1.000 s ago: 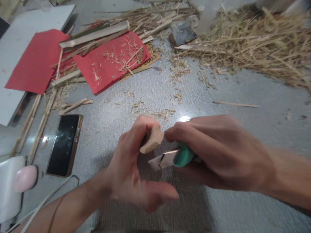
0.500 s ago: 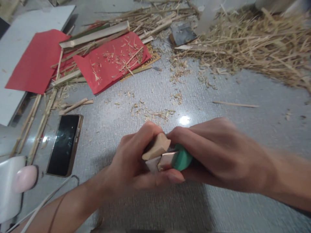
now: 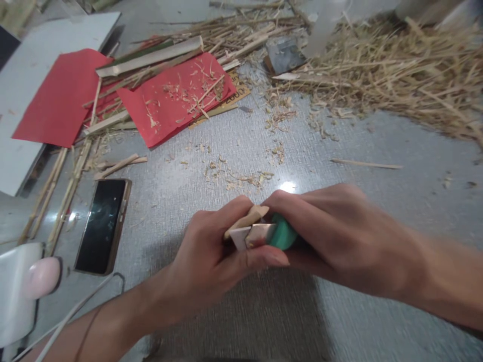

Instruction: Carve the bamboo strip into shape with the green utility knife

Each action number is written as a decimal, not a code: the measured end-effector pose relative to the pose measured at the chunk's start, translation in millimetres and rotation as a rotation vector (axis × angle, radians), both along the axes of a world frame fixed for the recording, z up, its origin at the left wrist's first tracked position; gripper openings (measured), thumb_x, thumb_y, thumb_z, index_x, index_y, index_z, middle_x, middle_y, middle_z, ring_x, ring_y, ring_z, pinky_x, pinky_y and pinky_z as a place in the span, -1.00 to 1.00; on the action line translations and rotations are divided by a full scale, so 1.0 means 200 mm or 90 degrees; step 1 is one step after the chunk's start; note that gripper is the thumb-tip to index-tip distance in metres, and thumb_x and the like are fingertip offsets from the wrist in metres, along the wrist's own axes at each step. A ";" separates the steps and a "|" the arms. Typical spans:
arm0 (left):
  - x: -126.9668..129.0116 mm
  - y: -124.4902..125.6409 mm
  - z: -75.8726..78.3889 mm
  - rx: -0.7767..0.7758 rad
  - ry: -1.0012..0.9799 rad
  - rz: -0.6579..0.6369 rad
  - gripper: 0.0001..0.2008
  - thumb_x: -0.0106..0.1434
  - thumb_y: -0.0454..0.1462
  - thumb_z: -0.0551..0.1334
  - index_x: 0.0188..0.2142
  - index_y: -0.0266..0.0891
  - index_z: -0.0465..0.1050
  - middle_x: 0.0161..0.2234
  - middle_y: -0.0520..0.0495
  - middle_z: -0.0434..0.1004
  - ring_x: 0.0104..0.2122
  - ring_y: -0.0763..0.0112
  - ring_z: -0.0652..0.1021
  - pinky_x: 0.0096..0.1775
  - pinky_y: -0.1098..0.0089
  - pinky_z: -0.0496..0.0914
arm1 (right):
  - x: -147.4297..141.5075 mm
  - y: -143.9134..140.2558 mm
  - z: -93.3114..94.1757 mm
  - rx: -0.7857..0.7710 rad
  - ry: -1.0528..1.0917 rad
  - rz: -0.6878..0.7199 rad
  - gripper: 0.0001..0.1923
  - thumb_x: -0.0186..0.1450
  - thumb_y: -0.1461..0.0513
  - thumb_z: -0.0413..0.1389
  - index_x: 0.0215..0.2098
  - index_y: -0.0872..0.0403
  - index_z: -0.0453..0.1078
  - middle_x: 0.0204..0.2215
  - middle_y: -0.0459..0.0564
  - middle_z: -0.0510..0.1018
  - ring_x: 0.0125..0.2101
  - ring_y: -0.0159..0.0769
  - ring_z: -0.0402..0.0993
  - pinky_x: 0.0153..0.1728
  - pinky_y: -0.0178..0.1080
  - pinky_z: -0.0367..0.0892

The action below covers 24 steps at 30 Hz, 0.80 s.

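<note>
Right of the phone (image 3: 101, 226), the left hand (image 3: 204, 251) is curled around a pale wood piece (image 3: 247, 221), its thumb reaching along the near side of the cutter knife (image 3: 286, 234). The right hand (image 3: 335, 234) is wrapped around the knife's green handle (fingers hide most of it), with the blade (image 3: 239, 238) lying against the wood. Beyond the phone lie short sticks (image 3: 119, 166) and red paper sheets (image 3: 166, 108); left of it, a pink rounded object (image 3: 43, 277); far to its right, a straw heap (image 3: 407, 75).
</note>
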State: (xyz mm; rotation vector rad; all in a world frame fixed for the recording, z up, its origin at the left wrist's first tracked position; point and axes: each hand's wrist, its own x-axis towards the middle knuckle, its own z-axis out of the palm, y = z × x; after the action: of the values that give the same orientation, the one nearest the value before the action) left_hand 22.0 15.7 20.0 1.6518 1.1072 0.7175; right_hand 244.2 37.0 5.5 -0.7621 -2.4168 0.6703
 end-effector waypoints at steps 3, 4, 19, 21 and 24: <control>0.01 -0.03 0.00 -0.021 0.024 0.026 -0.51 0.44 0.07 0.30 -0.48 -0.15 0.30 -0.53 0.07 0.29 -0.53 0.44 0.32 -0.54 0.39 0.27 | 0.00 -0.02 0.00 -0.002 -0.012 -0.026 -0.67 0.63 0.04 -0.02 -0.08 0.14 0.37 -0.51 -0.16 0.44 -0.61 -0.41 0.23 -0.57 -0.23 0.01; 0.02 -0.04 0.00 -0.031 0.022 0.035 -0.52 0.46 0.07 0.28 -0.46 -0.15 0.32 -0.52 0.07 0.31 -0.51 0.44 0.34 -0.53 0.39 0.29 | -0.01 -0.03 0.00 -0.009 -0.012 -0.038 -0.67 0.62 0.04 -0.01 -0.07 0.14 0.36 -0.50 -0.15 0.46 -0.61 -0.40 0.26 -0.57 -0.23 0.01; 0.03 -0.02 -0.01 -0.018 -0.127 0.068 -0.48 0.31 0.15 0.40 -0.37 -0.13 0.24 -0.57 0.14 0.17 -0.61 0.53 0.23 -0.61 0.41 0.11 | -0.03 -0.07 0.00 -0.133 0.062 -0.044 -0.80 0.58 0.09 0.06 -0.07 0.06 0.31 -0.44 -0.15 0.53 -0.58 -0.43 0.30 -0.56 -0.25 0.00; 0.03 -0.02 -0.01 -0.009 -0.113 0.061 -0.45 0.28 0.17 0.42 -0.39 -0.13 0.21 -0.56 0.13 0.15 -0.60 0.52 0.22 -0.60 0.40 0.11 | -0.03 -0.08 0.01 -0.137 0.058 -0.018 -0.81 0.59 0.11 0.05 -0.07 0.07 0.30 -0.42 -0.12 0.54 -0.56 -0.41 0.35 -0.54 -0.26 0.04; 0.03 -0.03 -0.01 -0.008 -0.106 0.056 -0.46 0.29 0.20 0.40 -0.38 -0.12 0.25 -0.54 0.12 0.16 -0.58 0.50 0.21 -0.57 0.39 0.14 | -0.03 -0.08 0.02 -0.137 0.058 -0.008 -0.81 0.60 0.10 0.04 -0.04 0.06 0.29 -0.39 -0.11 0.56 -0.53 -0.40 0.39 -0.52 -0.27 0.09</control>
State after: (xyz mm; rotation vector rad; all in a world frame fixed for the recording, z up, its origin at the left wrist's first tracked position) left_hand 27.6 10.6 17.5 1.5110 1.0681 0.8873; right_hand 238.0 22.0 9.4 -0.8127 -2.2805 0.9510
